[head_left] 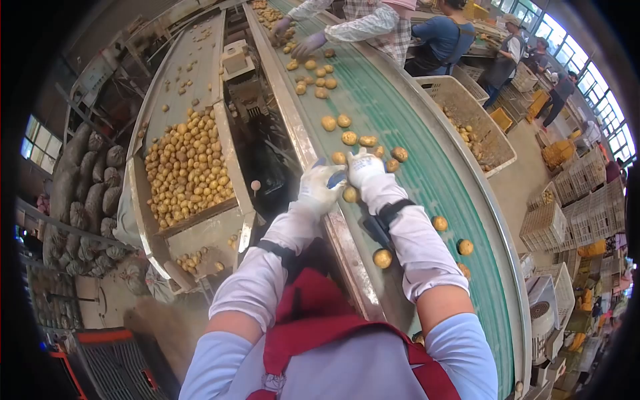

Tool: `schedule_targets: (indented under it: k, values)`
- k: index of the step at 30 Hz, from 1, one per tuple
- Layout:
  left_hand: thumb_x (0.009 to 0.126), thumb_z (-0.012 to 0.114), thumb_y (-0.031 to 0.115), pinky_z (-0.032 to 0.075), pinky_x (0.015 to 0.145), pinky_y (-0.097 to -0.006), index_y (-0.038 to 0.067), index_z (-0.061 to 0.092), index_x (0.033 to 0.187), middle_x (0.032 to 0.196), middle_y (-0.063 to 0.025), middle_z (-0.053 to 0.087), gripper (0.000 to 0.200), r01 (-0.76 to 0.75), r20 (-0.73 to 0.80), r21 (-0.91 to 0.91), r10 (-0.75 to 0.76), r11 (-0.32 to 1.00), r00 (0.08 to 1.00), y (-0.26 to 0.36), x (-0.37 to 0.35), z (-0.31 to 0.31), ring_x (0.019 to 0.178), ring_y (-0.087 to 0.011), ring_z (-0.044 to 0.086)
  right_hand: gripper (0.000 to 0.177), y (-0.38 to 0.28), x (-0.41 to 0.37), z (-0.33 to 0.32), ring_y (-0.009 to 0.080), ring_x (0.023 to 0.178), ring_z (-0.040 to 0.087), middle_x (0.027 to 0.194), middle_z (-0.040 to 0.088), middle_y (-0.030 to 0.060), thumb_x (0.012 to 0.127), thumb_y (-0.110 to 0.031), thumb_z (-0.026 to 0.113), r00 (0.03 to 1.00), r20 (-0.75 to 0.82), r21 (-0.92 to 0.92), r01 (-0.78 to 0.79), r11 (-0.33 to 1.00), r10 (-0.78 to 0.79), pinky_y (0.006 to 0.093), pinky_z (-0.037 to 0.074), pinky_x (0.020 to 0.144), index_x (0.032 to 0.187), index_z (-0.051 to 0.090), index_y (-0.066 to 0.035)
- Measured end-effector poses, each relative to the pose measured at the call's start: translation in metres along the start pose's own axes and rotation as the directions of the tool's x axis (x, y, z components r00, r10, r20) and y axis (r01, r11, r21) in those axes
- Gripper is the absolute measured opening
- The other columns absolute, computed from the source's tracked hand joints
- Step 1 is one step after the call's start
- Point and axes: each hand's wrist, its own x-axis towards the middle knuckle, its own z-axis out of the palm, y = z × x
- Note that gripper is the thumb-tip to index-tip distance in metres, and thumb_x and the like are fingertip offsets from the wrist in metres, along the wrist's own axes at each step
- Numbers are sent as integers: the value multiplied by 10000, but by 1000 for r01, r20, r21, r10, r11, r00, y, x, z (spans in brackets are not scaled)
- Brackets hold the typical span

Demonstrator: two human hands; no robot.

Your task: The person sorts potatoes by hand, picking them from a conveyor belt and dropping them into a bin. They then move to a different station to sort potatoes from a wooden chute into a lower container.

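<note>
**Potatoes [349, 138] loose on a green conveyor belt [427, 173]**

The left hand [323, 185], gloved, curves over the side rail [343, 247], fingers partly spread; the gloved right hand [364, 167] bends over the belt, potatoes just beside it. I cannot tell whether either holds one. More potatoes heap in a bin [230, 155] leftward.
</note>
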Motion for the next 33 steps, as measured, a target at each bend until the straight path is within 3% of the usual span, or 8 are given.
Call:
schedule_targets:
  k: [11,13,15,19,24,27,29,33]
  values:
    - [866,654,347,308,1137,-417,130,621,1241,1277,-128,601,435,-142,163,223,106,964,981,5,4,0,1223,-296,533,324,71,-264,-7,347,1043,611,1111,630,161,879,-185,580,998,-23,554,59,831,-56,411,487,927,1198,624,-155]
    - [859,651,410,277,1148,-415,122,587,1282,1347,-116,553,516,-173,282,328,79,929,956,24,5,-5,1261,-275,506,346,76,-298,-10,285,1050,622,1144,647,146,886,-140,597,998,-22,730,52,682,-53,367,483,938,1229,617,-93]
    - [845,659,427,333,1116,-424,133,572,1307,1315,-120,574,554,-270,637,359,-23,894,771,62,-1,-14,1255,-286,512,370,86,-328,22,215,1059,615,1183,647,102,894,-98,594,994,44,981,-62,183,104,331,480,926,1256,596,-21]
    - [829,695,410,442,1019,-437,186,557,1333,1298,-116,583,568,-194,850,-323,374,926,371,106,-45,8,1223,-319,529,431,69,-353,-12,200,973,614,1146,635,105,932,-121,596,958,225,936,-162,-314,177,311,498,860,1332,519,18]
    - [835,696,354,449,991,-440,141,603,1259,1300,-110,577,484,-384,446,-248,457,889,770,82,6,10,1176,-352,543,443,59,-353,-24,221,870,609,1050,620,140,913,-122,568,950,197,901,-77,-428,243,339,501,781,1320,512,43]
    - [819,694,362,414,1022,-400,126,553,1301,1317,-162,543,555,-229,381,386,71,894,922,54,47,2,1165,-335,547,444,61,-348,-29,238,872,613,1043,618,151,908,-124,572,963,144,970,-92,-226,230,359,504,788,1312,515,49]
    - [812,697,379,416,1028,-410,147,526,1341,1343,-183,517,603,-240,573,465,-83,852,815,48,46,5,1165,-354,547,453,65,-349,-22,223,936,644,1130,630,156,925,-123,570,980,122,945,-66,-320,158,343,518,845,1339,494,45]
    - [805,704,367,426,1024,-418,139,573,1306,1349,-133,547,566,-85,684,-1,63,996,727,56,21,6,1179,-346,553,474,70,-345,-3,295,896,619,1149,594,194,909,-111,595,984,128,782,-22,-623,126,389,521,799,1357,484,-3]
